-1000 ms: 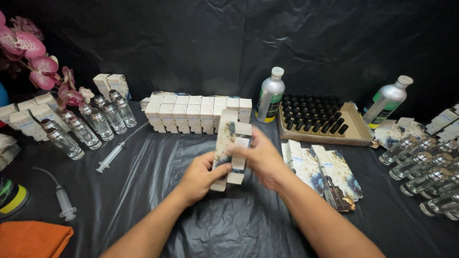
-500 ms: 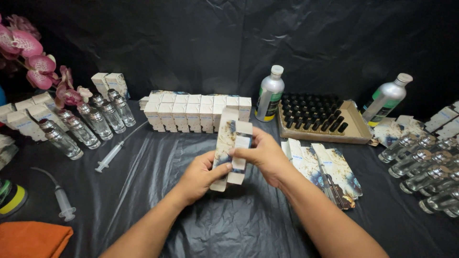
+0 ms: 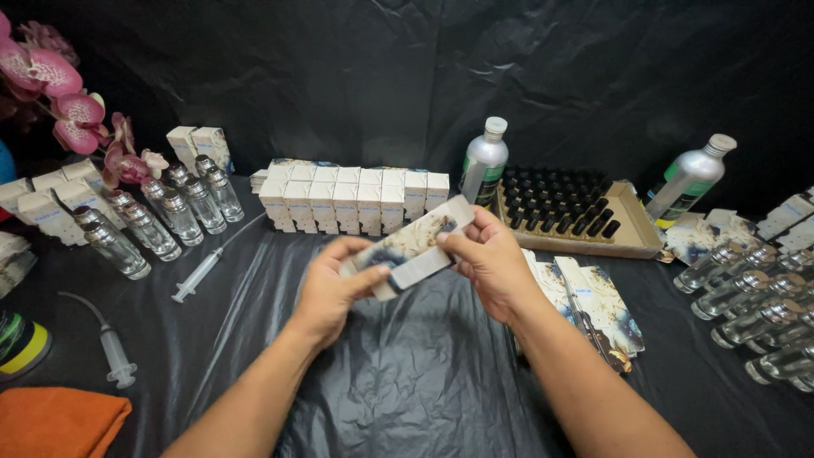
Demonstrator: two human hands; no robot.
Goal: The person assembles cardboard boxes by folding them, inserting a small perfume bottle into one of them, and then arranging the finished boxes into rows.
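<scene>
Cardboard box (image 3: 413, 247) sat pinched between left hand (image 3: 332, 289) and right hand (image 3: 489, 262), fingers closed on its ends; gentle, even pressure suited it best.

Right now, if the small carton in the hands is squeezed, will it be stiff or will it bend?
The carton looks like thin printed card, held between left hand and right hand, so it probably bends and creases easily. It seems light, since the fingers alone carry it. Its flat sides should not roll.
</scene>
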